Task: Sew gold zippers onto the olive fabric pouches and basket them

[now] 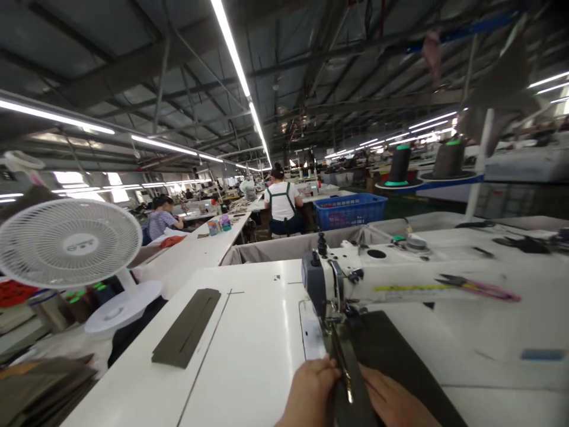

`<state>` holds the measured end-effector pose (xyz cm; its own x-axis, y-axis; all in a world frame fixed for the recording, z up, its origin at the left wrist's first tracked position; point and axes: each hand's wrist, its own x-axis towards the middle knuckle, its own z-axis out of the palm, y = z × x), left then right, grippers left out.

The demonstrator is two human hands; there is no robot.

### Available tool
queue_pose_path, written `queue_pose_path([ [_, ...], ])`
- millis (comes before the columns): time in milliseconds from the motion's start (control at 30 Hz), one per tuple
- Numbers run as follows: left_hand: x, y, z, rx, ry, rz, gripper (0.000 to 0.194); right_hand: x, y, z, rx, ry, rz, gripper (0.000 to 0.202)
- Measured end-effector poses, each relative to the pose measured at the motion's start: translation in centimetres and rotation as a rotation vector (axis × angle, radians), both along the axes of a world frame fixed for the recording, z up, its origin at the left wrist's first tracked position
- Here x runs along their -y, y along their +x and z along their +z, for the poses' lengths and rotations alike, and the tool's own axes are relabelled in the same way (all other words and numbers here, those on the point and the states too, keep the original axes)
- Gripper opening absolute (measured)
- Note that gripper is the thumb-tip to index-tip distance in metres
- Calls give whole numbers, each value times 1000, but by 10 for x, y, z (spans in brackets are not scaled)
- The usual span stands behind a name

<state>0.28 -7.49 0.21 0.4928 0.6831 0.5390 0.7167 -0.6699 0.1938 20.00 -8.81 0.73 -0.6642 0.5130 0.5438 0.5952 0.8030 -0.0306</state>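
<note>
A dark olive fabric panel (395,350) lies under the head of a white sewing machine (331,279). Along its left edge runs a zipper (348,379) with a shiny brass-coloured part, leading up to the presser foot. My left hand (313,388) is closed at the left side of this zipper strip, fingertips pressed on its edge just in front of the foot. To the right of the strip, my right hand (393,397) lies flat on the panel with fingers stretched out, their tips partly hidden by the strip. A separate olive fabric piece (186,329) with a slit-like line rests on the table at left.
A white fan (80,243) stands at left above stacked dark fabric (44,385). Pink-handled snips (480,287) lie on the machine arm. Thread cones (448,160) stand at right. Beyond are a blue crate (351,210) and a seated person (283,201) facing away.
</note>
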Motion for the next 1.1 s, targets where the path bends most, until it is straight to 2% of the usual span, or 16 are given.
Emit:
queue_pose_path([
  [100, 7, -2, 7, 101, 30, -20, 16, 8, 0, 6, 0, -133, -37, 59],
  [167, 7, -1, 7, 102, 80, -44, 13, 8, -1, 4, -9, -143, -46, 63],
  [300, 4, 3, 1, -11, 209, -79, 12, 3, 2, -7, -5, 7, -13, 69],
  [433, 4, 5, 1, -91, 230, -64, 13, 1, 6, -11, 84, 74, 9, 64],
  [600, 3, 8, 1, -37, 312, -73, 21, -3, 6, -12, 148, 115, -8, 53],
  [700, 0, 9, -1, -14, 357, -76, 25, -5, 7, -17, 130, 161, -2, 54],
  [900, -3, 7, 1, -38, 291, -83, 24, -7, 7, -20, 40, -13, -9, 61],
  [1100, -14, 7, 2, -35, 285, -91, 23, -16, 4, -12, 61, 64, -11, 65],
])
